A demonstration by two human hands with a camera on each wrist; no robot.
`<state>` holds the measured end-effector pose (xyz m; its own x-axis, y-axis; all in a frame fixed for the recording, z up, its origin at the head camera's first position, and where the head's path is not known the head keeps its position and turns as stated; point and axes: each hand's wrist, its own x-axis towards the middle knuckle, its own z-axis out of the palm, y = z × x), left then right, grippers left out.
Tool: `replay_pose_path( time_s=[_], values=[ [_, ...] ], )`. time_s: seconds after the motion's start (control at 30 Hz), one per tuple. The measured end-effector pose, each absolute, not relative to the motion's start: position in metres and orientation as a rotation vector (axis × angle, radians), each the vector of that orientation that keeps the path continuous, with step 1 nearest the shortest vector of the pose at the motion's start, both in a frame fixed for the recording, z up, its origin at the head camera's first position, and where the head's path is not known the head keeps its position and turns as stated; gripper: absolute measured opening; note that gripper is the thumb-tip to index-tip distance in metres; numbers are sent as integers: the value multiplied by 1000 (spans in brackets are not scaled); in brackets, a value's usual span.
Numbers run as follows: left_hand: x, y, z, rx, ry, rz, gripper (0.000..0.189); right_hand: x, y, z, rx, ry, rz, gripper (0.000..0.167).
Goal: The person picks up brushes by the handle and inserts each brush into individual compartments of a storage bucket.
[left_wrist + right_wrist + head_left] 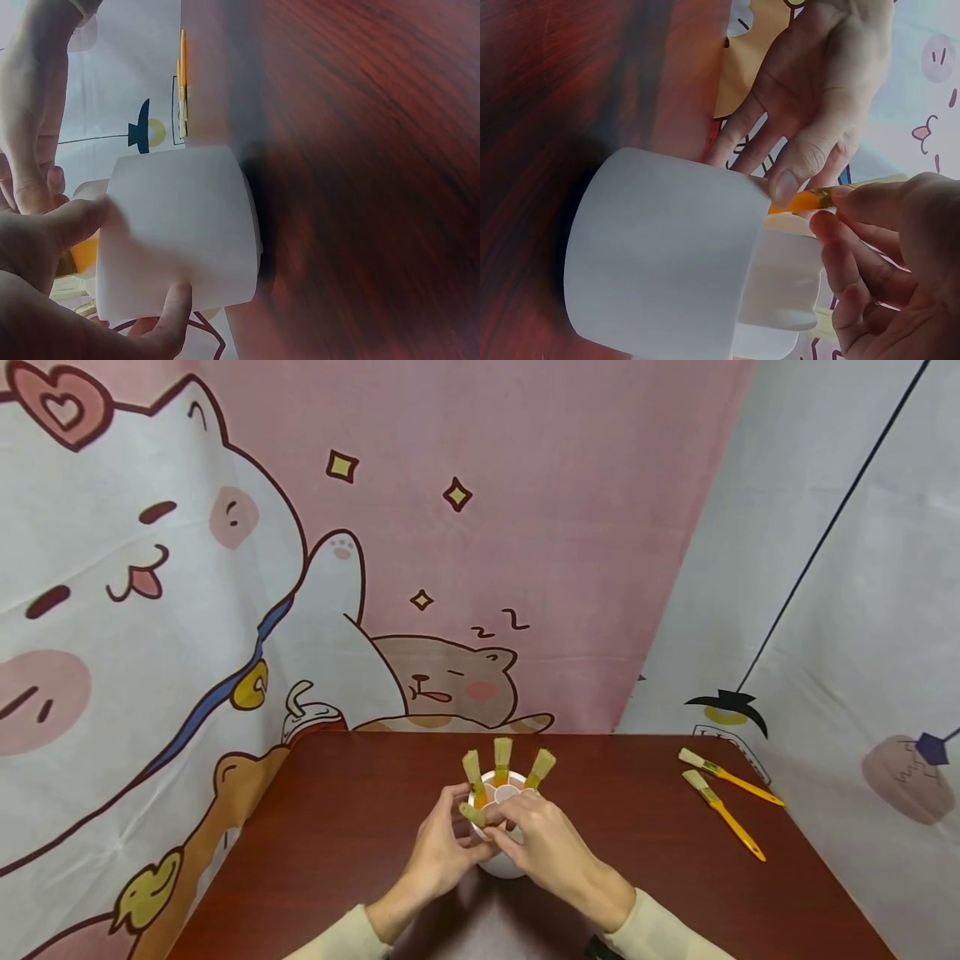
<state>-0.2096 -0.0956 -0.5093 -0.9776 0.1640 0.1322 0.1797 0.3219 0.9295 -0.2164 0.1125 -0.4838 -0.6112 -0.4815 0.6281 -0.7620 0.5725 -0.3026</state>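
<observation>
- Where the far left begins, a large white cat drawing (165, 635) fills the hanging cloth, leaning beside the reddish-brown surface (337, 827).
- Next, a pale left sleeve (341, 935) leads up to the left hand (438, 847); its grip is set about the left side of a white cup (504, 864), with the thumb at the rim.
- That cup stands upright near the middle of the surface; white dividers (507, 792) rise inside its rim.
- A tilted brush (472, 814) leans out over the near left of the rim, bristles to the left, its orange-yellow handle reaching down to the rim by the left thumb.
- Behind it, three more brushes stand in the cup with bristles up: a left brush (472, 767), a middle brush (502, 752) and a right brush (541, 766), the outer two slanting outward.
- Over the cup's near right comes the right hand (551, 843); its grip is narrow, thumb and fingertips pinching the tilted brush near the bristles.
- A pale right sleeve (663, 935) follows.
- Farther right, well apart from the cup, two loose brushes lie on the surface, an upper brush (735, 781) and a lower brush (727, 819), yellow handles toward the right.
</observation>
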Motion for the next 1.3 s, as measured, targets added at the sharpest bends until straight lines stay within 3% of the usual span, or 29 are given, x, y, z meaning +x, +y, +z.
replay_pose_path(
  time_s=[0.63,1.3],
  values=[
    [-212,-97,-510,-330,-2505,-1906,92,-221,126,-481,973,-2232,833,22],
    [-221,-101,-510,-398,-2418,-2170,97,-225,203,-488,666,-2318,711,20]
  ],
)
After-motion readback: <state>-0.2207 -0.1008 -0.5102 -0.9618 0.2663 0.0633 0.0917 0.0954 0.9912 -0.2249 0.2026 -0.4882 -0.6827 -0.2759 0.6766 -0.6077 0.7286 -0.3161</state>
